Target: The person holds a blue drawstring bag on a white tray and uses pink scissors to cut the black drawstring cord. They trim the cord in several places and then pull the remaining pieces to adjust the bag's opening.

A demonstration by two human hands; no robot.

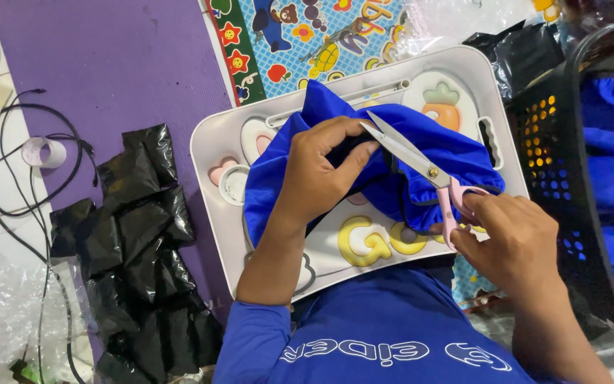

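I'm mid-trim: my left hand point(319, 173) pinches the blue garment point(364, 153) over the white lap tray point(211, 142), my right hand point(513, 242) grips pink-handled scissors point(421, 165), blades parted. Next I must steady the fabric taut.

There is a single view, taken from a camera on the person's head and aimed steeply down, close over the lap. A white tray point(214, 135) fills the middle of the frame; the purple mat point(108, 64) runs off the upper left and a black basket point(577, 178) crowds the right edge.
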